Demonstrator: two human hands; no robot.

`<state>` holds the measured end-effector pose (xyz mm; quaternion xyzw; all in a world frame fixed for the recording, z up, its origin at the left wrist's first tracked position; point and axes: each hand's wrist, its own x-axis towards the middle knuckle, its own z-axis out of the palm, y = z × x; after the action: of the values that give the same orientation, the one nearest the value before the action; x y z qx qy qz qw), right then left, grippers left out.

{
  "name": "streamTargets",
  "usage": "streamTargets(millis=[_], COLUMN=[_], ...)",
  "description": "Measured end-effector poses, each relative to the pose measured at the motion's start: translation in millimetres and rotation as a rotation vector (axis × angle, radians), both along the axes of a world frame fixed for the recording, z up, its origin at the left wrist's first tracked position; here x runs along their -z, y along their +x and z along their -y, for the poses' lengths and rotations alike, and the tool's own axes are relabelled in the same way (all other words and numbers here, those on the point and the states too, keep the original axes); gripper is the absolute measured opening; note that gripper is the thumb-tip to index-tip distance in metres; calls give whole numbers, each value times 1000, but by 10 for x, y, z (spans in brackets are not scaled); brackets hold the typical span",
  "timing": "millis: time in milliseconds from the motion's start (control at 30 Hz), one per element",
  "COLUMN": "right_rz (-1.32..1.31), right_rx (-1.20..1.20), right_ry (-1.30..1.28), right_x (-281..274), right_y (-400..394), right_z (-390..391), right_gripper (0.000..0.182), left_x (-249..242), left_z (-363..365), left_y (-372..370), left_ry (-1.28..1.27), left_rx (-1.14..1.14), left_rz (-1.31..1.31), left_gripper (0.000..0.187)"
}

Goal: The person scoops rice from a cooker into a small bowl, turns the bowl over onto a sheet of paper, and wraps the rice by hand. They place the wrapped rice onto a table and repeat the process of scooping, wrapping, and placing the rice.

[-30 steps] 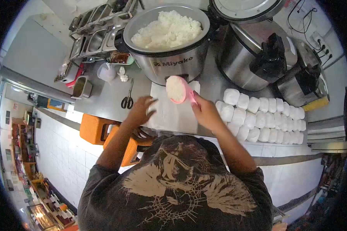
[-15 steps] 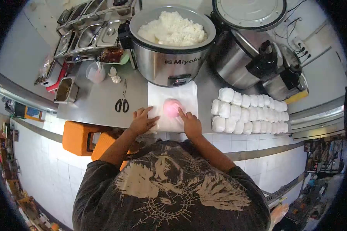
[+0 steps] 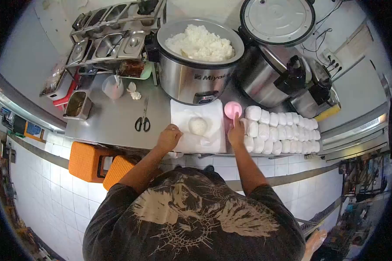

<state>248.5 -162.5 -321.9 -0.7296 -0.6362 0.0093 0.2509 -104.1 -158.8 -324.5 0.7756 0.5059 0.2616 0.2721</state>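
A rounded mound of white rice (image 3: 198,126) sits on a stack of white wrapping paper (image 3: 183,111) in front of the rice cooker. To the right of the paper, my right hand (image 3: 236,134) grips a pink plastic cup (image 3: 233,109) by its handle, close to the wrapped bundles. My left hand (image 3: 169,138) is closed at the paper's left edge, its fingers curled on the top sheet, which looks slightly lifted there.
An open rice cooker (image 3: 196,76) full of rice stands behind the paper. Several white wrapped bundles (image 3: 283,132) sit in rows at right, before another cooker (image 3: 265,71). Scissors (image 3: 142,123), a clear plastic container (image 3: 113,88) and a metal tray (image 3: 77,105) lie left. Orange stools (image 3: 85,161) stand below.
The pink cup has come off the paper and moved right in my right hand, uncovering the rice mound. My left hand's fingers, spread on the paper before, have closed at its edge.
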Motion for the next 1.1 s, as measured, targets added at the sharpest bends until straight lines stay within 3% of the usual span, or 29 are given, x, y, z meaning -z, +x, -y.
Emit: streamTargets(millis=[33,67,167,267,367,467,567,667,767,900,967,1067,1100], right_rz=[111,262,18,20,4,10,-41,-4,-37,-236,-417,-709,-802], right_rx=[-27,-1,-370,-596,-433,-407,-381,-418,-546,-712,-658,-464,-381], right_ry=[-44,156,152,13,-36,64,119,128,119,25,12,-134,-201], right_x=[114,163,-437,-442,-207,-22,-53,-76,26,-118,-26,-63,-105], right_y=[86,76,-320,-685,-785,-715,-686,-575,-368,-181,-127,-178,-195], right_z=[-83,-125,189,553,716,678,635,603,568,701,811,812,744], right_gripper=[57,51,49,49,45,35,29,23,20,19,17,14,14], left_x=[29,48,-51,-139,154,289,-298,-374,-20,-353,-534,-193,-194], left_z=[-25,-29,22,22,16,14,242,298,235,647,811,724,720], left_y=[9,12,77,143,143,95,215,275,100,80,135,209,248], left_ry=[89,180,71,-597,-869,-918,-68,228,93,276,401,233,83], left_rx=[17,37,-90,-288,-438,-462,-154,14,98,83,63,-56,-185], left_rz=[-17,-35,11,295,917,1106,403,8,-216,-220,-149,216,223], left_gripper=[20,23,20,18,25,37,38,35,34,29,27,15,13])
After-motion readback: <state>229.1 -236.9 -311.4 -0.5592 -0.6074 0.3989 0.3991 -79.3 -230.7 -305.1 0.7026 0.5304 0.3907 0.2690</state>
